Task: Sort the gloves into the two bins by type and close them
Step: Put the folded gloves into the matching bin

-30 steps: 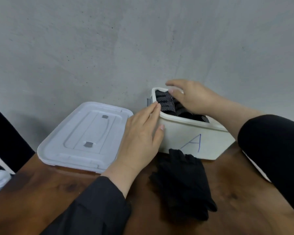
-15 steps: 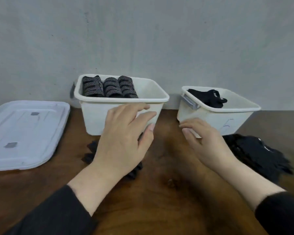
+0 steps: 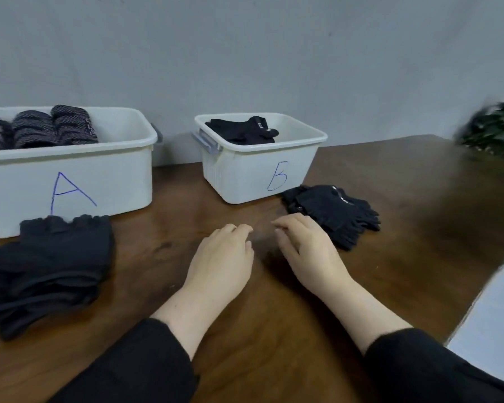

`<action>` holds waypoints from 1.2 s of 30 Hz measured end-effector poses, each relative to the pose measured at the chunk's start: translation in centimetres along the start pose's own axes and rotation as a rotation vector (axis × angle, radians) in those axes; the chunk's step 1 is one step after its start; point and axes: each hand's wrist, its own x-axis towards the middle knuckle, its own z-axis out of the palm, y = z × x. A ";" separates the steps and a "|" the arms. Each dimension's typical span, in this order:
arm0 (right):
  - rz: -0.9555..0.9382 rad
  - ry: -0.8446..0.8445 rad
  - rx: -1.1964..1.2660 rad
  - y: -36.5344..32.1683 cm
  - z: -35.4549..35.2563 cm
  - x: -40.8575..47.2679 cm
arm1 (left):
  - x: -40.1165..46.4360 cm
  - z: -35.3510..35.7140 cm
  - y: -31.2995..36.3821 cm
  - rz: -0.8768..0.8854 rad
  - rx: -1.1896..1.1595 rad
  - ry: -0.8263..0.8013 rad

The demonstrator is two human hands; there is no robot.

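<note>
1. Fingers (image 3: 239,229) of the left hand (image 3: 220,261) and fingers (image 3: 285,225) of the right hand (image 3: 310,255) hang loosely curled just above the tabletop (image 3: 274,330) at frame centre; both hold nothing, and a narrow gap of bare wood lies between them.
2. Loose black gloves lie in two heaps: a larger pile (image 3: 44,269) at left centre, its upper edge against the front of bin A (image 3: 70,181), and a smaller pile (image 3: 332,212) just right of the right hand, near the lower right corner of bin B (image 3: 259,175).
3. Bin A, upper left and cut by the frame edge, holds three rolled grey-patterned gloves (image 3: 38,128) standing side by side at its left end; its right half shows bare wall.
4. Bin B, upper centre, holds flat black gloves (image 3: 245,130). Both bins are lidless, and a strip of open tabletop runs between them.
5. Open wood stretches from the hands down to the black sleeves and out to the right, where the tabletop edge slants down the lower right of the frame.
6. Half a second ago the left hand was raised near bin A's front and the right hand reached toward bin B; both have since drawn back to the middle. The view has swung right, and the white lid seen at left is now out of frame.
7. A blurred green plant (image 3: 495,126) sits at the right edge, before a grey wall (image 3: 245,53).
</note>
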 end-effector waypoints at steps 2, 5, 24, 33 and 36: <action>0.045 0.119 -0.049 1.4 -0.4 0.3 | 0.6 0.7 0.6 0.003 -0.020 -0.019; 0.219 0.173 -0.153 4.2 -1.2 0.8 | 0.6 0.8 0.6 0.005 -0.040 -0.061; 0.551 0.129 0.030 6.9 -3.9 2.6 | 0.1 -0.1 -0.2 -0.018 -0.131 -0.105; 0.444 0.450 0.180 4.8 -12.8 6.4 | 0.2 -0.6 -0.2 -0.010 -0.256 -0.013; 0.475 0.397 0.475 2.5 -14.4 7.5 | 0.2 -0.7 -0.2 -0.020 -0.405 0.043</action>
